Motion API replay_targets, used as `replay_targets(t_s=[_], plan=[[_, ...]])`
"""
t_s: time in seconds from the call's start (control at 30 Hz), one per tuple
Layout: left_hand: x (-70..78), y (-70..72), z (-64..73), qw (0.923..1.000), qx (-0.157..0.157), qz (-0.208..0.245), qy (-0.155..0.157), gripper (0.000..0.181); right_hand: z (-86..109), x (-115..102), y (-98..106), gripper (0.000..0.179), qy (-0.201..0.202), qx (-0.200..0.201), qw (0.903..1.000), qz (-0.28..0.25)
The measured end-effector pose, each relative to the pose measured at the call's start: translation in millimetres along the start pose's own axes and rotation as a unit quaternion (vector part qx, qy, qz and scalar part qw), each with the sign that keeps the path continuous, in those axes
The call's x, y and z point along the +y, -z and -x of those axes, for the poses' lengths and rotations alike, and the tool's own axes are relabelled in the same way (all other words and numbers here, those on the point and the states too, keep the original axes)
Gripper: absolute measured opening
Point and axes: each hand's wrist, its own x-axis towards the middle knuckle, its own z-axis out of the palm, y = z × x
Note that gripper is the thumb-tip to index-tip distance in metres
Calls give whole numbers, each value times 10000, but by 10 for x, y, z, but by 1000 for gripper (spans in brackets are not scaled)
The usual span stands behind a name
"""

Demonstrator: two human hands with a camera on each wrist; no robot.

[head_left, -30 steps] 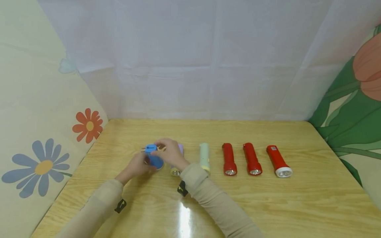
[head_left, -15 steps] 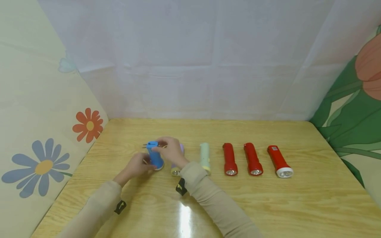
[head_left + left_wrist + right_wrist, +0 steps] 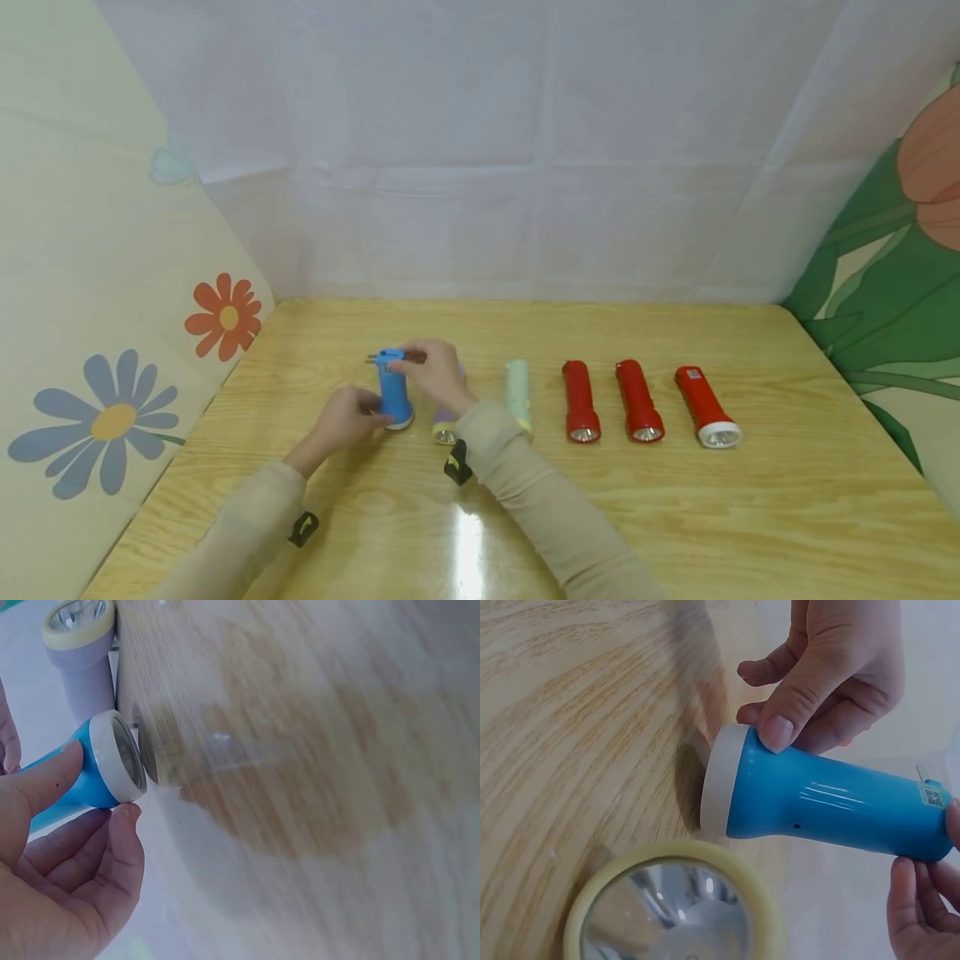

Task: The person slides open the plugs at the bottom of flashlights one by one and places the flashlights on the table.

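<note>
A blue flashlight (image 3: 393,392) with a white rim stands nearly upright, lens end down, at the left of the row. Its rim is at the tabletop; whether it touches is hard to tell. Two metal prongs stick out to the left from its upper end. My left hand (image 3: 348,422) holds it low, thumb and fingers around the head just above the rim, as the left wrist view also shows. With thumb and fingers, my right hand (image 3: 438,372) pinches the top end. Close on its right lies a purple flashlight (image 3: 88,682) with a yellow rim, partly hidden by my right hand.
Further right along the wooden table (image 3: 675,517) lie a mint green flashlight (image 3: 517,392), two red flashlights (image 3: 579,400) and a red one with a white rim (image 3: 703,404). Their lens ends face me. A white cloth (image 3: 480,167) hangs behind the table.
The blue flashlight has been tipped more upright and shifted slightly right. My right hand has risen a little with its top end; my left hand stays low at the head.
</note>
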Motion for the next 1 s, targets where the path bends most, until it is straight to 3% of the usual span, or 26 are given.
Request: replay_targets(t_s=[0.3,0.63,1.0], plan=[[3,-12,31,9999,4,65,132,24,-78,34,7,29,-90,11,9999,-56],[18,0,68,9996,31,187,226,24,-126,64,41,30,-529,-15,9979,-362],[2,-3,90,9996,100,270,-3,24,-184,90,65,31,-770,-136,9965,-309]])
